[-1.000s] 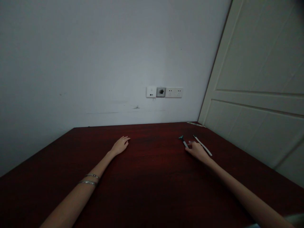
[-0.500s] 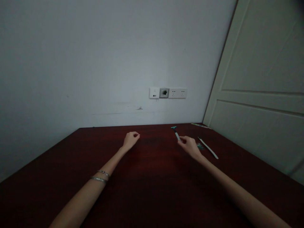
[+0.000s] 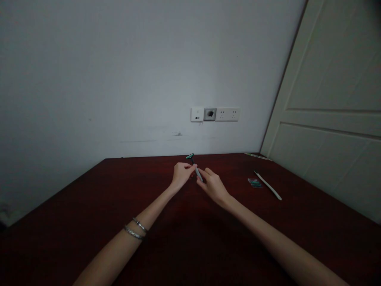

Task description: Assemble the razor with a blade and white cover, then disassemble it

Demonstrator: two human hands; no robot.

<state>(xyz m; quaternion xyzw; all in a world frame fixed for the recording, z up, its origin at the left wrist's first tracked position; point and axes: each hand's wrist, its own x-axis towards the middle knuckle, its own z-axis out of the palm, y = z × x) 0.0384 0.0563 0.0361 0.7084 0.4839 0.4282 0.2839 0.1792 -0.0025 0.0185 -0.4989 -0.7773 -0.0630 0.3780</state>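
A razor [image 3: 198,173] with a pale handle, a dark neck and a green head is held up over the table's middle, its head tilted toward the wall. My right hand [image 3: 212,183] is closed on the lower handle, thumb and fingers pinching it. From the other side my left hand [image 3: 183,174] grips the upper handle near the neck with thumb and fingertips. Some of the left fingers are hidden behind the razor and thumb.
On the dark red table [image 3: 184,238], right of my hands, lie a small clear packet with green pieces [image 3: 255,183] and a long white stick with a dark tip [image 3: 268,185]. A flat strip [image 3: 258,157] lies at the back right corner. Wall sockets [image 3: 228,114] sit behind.
My right hand has brought the razor left to the middle. My left hand has moved right and taken hold of its upper handle. The view has shifted slightly.
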